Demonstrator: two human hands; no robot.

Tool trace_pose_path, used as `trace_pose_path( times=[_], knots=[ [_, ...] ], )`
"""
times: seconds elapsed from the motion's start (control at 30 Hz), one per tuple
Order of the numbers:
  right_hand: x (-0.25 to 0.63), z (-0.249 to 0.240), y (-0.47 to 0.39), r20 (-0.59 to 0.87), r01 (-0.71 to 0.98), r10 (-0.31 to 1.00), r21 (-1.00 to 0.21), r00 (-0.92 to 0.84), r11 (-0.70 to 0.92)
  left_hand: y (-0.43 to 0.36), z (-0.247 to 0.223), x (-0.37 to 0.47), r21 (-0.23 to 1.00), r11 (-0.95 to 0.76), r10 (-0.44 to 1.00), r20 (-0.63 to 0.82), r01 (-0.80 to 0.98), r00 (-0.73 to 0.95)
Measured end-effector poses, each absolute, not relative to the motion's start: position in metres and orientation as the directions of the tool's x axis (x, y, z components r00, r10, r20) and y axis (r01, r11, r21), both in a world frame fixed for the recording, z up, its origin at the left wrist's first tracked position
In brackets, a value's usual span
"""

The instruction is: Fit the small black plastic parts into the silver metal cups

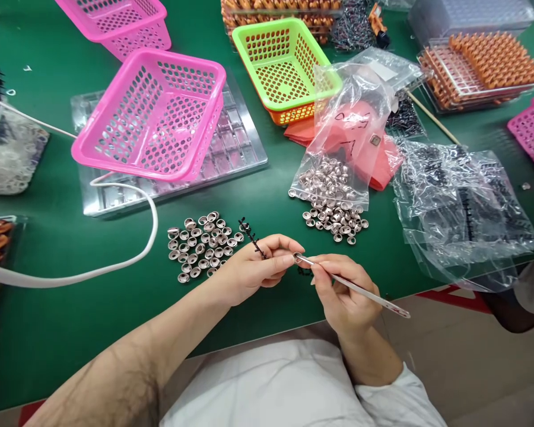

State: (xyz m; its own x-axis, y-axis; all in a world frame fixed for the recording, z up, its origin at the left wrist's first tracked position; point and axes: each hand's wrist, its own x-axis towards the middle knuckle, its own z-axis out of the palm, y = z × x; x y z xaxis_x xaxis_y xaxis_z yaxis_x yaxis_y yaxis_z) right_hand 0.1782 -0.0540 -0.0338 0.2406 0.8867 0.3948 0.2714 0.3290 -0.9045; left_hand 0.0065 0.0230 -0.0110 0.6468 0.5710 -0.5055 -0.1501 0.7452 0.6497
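My left hand [260, 267] pinches a small silvery metal ring [296, 258] between thumb and forefinger. A black toothed plastic strip [251, 236] sticks up from the same hand, its lower part hidden in the palm. Metal tweezers [365, 292] lie in the closed fingers of my right hand [345, 290], their tip touching the ring. Whether the tip holds a tiny part I cannot tell. Left of my hands, many similar metal rings [200, 243] are spread on the green table [129, 320]. More rings [333, 184] spill from a clear plastic bag [338, 127] beyond my right hand.
A pink basket [196, 169] rests on a clear tray [244, 139]; a white cable [153, 222] curls before it. A green basket [276, 101] stands behind. To the right lie plastic bags of black strips [467, 207] and trays of orange parts [493, 62].
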Motion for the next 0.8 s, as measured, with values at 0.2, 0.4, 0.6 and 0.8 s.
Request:
trace_pose_path(
  times=[0.2, 0.4, 0.6, 0.8],
  knots=[
    [0.1779, -0.0327, -0.054, 0.39, 0.29, 0.892, -0.902, 0.23, 0.319, 0.0225, -0.0126, 0.0056, 0.657, 0.738, 0.577, -0.495, -0.155, 0.65],
    [0.177, -0.0306, -0.0532, 0.39, 0.289, 0.893, -0.902, 0.224, 0.321, 0.0216, -0.0146, 0.005, 0.665, 0.728, 0.587, -0.475, -0.17, 0.655],
    [0.1774, -0.0289, -0.0509, 0.424, 0.326, 0.883, -0.879, 0.203, 0.348, 0.0215, -0.0158, 0.0046, 0.681, 0.716, 0.593, -0.478, -0.153, 0.648],
    [0.1796, -0.0301, -0.0493, 0.487, 0.391, 0.865, -0.825, 0.123, 0.409, 0.0221, -0.0133, 0.0057, 0.666, 0.733, 0.589, -0.519, -0.138, 0.62]
  ],
)
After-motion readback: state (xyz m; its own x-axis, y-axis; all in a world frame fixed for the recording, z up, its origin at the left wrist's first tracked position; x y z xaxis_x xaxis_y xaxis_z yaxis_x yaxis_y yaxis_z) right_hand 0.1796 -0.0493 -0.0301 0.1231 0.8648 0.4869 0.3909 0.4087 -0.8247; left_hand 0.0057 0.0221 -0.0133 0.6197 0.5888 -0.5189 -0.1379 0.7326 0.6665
